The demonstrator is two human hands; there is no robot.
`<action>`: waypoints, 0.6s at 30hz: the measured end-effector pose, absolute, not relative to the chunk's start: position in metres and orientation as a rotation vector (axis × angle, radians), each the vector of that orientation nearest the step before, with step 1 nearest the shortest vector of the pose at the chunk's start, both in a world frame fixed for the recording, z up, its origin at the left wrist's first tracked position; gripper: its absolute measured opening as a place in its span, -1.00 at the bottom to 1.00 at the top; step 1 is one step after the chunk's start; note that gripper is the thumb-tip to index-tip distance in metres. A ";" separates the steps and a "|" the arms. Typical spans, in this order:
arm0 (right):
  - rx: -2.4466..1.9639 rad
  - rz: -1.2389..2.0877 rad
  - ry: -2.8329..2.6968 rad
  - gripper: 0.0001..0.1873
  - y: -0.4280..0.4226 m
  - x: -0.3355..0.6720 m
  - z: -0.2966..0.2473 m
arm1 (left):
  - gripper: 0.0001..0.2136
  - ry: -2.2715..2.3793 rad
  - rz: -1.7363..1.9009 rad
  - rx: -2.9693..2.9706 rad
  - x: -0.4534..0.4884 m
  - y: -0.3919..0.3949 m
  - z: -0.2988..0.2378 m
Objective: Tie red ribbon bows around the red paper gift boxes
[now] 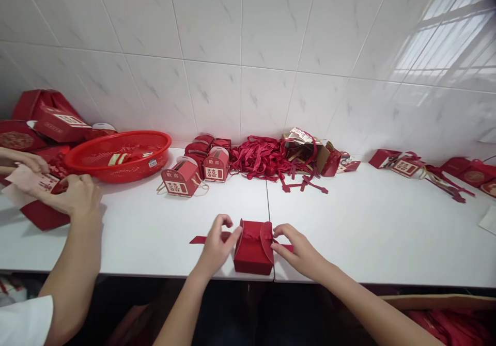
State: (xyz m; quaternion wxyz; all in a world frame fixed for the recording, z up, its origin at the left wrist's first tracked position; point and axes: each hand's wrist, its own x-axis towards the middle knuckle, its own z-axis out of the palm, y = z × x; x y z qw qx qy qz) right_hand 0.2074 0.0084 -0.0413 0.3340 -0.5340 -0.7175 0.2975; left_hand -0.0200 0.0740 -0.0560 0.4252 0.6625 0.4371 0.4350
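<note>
A small red gift box (pixel 253 255) with curved side flaps stands on the white table in front of me. A red ribbon (pixel 252 236) runs across its top through the flaps, with a tail out on either side. My left hand (pixel 216 247) is at the left flap, thumb tip against it and index finger bent apart from the thumb; the left ribbon tail passes behind this hand. On the right flap, the thumb and index finger of my right hand (pixel 296 248) close on the ribbon where it comes out.
Finished-looking red boxes (pixel 181 178) and a heap of red ribbons (pixel 258 157) line the wall. Left of them sits a red plastic basket (pixel 155 155). A co-worker's hands (pixel 83 193) handle another box at far left. More boxes (pixel 405 165) lie right.
</note>
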 end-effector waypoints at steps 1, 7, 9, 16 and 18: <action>-1.382 0.819 -1.842 -0.85 0.010 0.206 -0.044 | -0.80 1.077 1.052 1.677 -0.012 0.071 -0.055; -1.243 1.010 -1.641 -0.80 0.012 0.211 -0.051 | -0.71 1.044 0.879 1.662 -0.010 0.068 -0.054; -1.222 1.103 -1.516 -0.82 0.010 0.214 -0.049 | -0.66 1.007 0.783 1.627 -0.016 0.069 -0.049; -1.347 1.112 -1.489 -0.71 0.008 0.218 -0.032 | -0.72 0.961 0.755 1.512 -0.023 0.070 -0.027; -1.404 1.006 -1.556 -0.70 0.007 0.218 -0.025 | -0.77 0.902 0.755 1.469 -0.025 0.070 -0.021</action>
